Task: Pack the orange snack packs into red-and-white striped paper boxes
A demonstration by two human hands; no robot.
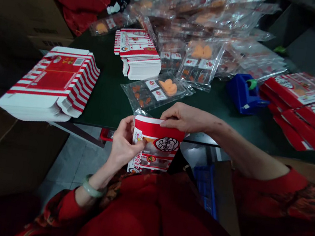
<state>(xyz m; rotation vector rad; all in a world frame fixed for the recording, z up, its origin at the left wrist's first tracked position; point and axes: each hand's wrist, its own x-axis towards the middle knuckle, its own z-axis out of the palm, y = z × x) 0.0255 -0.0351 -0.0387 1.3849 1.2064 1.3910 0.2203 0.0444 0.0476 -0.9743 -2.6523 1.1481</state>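
Your left grip (124, 142) pinches the red-and-white carton (156, 150) along its side; your right grip (186, 117) holds its top edge. Carton located lower centre of the frame, before the bench (105, 93). Risk: hard pressing could crease it; a slack hold could drop it to the floor (69, 155).

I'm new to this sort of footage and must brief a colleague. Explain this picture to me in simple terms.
There's no machine here, only a person's bare hands. The picture comes from a camera worn on their head, looking forward and down. The left hand and right hand both hold a red-and-white box at the near edge of a dark green table. On the table are stacked striped cartons, clear packets and a blue tape dispenser.
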